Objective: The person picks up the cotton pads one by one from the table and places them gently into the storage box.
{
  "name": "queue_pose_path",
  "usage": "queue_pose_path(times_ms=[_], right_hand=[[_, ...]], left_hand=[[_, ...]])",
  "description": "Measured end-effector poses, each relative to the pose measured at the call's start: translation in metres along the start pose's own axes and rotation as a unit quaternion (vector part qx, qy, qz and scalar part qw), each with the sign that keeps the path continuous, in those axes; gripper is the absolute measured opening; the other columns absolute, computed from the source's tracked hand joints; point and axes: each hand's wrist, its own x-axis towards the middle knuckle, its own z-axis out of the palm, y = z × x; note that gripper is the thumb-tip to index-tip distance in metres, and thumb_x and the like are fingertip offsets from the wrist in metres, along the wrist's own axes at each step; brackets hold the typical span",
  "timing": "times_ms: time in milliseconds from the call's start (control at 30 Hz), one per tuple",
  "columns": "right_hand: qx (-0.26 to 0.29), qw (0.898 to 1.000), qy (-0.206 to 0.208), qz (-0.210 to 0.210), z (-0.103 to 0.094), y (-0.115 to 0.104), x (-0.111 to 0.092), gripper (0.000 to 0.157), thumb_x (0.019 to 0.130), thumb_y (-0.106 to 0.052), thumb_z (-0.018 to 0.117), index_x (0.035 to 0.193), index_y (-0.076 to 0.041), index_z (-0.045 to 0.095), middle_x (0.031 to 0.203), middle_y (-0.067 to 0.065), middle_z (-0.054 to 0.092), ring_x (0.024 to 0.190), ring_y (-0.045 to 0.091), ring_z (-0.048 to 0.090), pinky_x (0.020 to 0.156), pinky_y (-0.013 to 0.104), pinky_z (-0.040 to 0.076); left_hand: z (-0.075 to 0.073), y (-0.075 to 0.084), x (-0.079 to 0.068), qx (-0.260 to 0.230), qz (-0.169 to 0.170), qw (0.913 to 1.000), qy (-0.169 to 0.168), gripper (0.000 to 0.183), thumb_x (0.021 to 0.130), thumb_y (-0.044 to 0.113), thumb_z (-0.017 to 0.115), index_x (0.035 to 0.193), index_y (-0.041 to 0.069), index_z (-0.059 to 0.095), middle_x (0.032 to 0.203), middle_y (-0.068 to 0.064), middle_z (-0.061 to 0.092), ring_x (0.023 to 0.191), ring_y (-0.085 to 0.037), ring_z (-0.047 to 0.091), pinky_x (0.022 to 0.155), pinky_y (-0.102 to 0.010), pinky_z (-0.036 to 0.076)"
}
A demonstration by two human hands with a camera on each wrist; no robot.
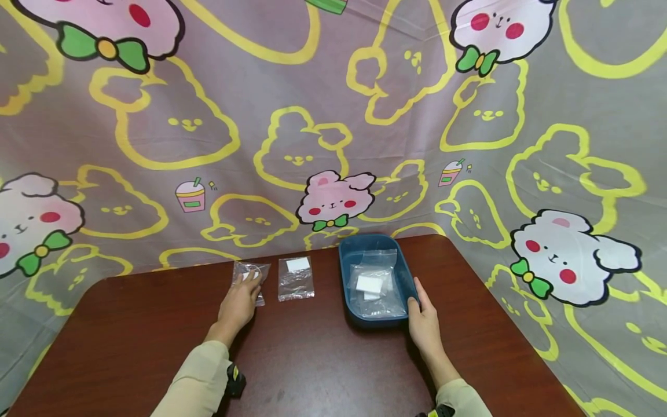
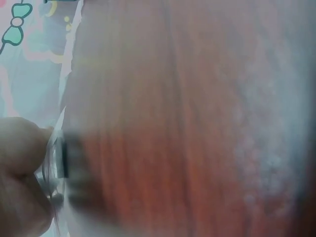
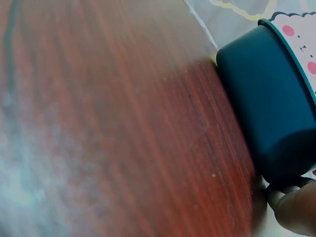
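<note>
My left hand (image 1: 239, 301) is at the left of the table, its fingertips pinching a small clear plastic bag (image 1: 264, 270) with something white inside, partly hidden by the hand. The left wrist view shows finger and thumb (image 2: 22, 187) at the clear plastic, beside a small dark edge. To the right of it a second clear bag (image 1: 296, 285) with a white piece at its top lies flat. My right hand (image 1: 424, 324) grips the right side of a dark blue plastic bin (image 1: 345, 284), thumb at the rim. Inside the bin are several clear bags (image 1: 383, 301) with white pieces.
Everything stands on a dark reddish-brown wooden table (image 1: 312, 359) with rounded far corners. Behind it and to the right hangs a grey cloth curtain (image 1: 385, 133) printed with cartoon rabbits and yellow outlines, close to the table's edges.
</note>
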Motion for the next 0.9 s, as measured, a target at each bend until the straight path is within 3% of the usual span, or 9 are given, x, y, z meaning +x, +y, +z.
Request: queue_pose_path(times_ms=[200, 467, 900], right_hand=[[0.001, 1.0, 0.001, -0.007, 0.0, 0.0, 0.0, 0.054, 0.106, -0.012, 0.043, 0.159, -0.016, 0.033, 0.162, 0.009, 0.031, 0.149, 0.027, 0.023, 0.12, 0.052, 0.021], [0.0, 1.0, -0.007, 0.002, -0.001, 0.0, -0.002, 0.054, 0.106, -0.013, 0.043, 0.159, -0.018, 0.031, 0.163, 0.009, 0.029, 0.15, 0.028, 0.022, 0.12, 0.053, 0.021], [-0.002, 1.0, -0.004, -0.005, 0.0, 0.001, -0.001, 0.055, 0.106, -0.012, 0.043, 0.159, -0.018, 0.031, 0.162, 0.009, 0.03, 0.149, 0.027, 0.023, 0.12, 0.052, 0.021]], left_hand=[[-0.004, 0.003, 0.001, 0.013, 0.021, 0.9995, 0.019, 0.036, 0.102, 0.007, 0.055, 0.136, -0.002, 0.06, 0.144, -0.024, 0.051, 0.133, -0.054, 0.04, 0.109, -0.063, 0.035], [-0.015, 0.008, 0.0, 0.028, 0.002, 0.9996, 0.007, 0.037, 0.104, 0.009, 0.051, 0.14, 0.0, 0.057, 0.147, -0.022, 0.049, 0.135, -0.051, 0.041, 0.109, -0.066, 0.033], [-0.039, 0.019, -0.005, 0.04, 0.047, 0.9961, 0.064, 0.035, 0.103, 0.008, 0.054, 0.137, 0.0, 0.06, 0.142, -0.021, 0.055, 0.129, -0.052, 0.048, 0.103, -0.069, 0.038]])
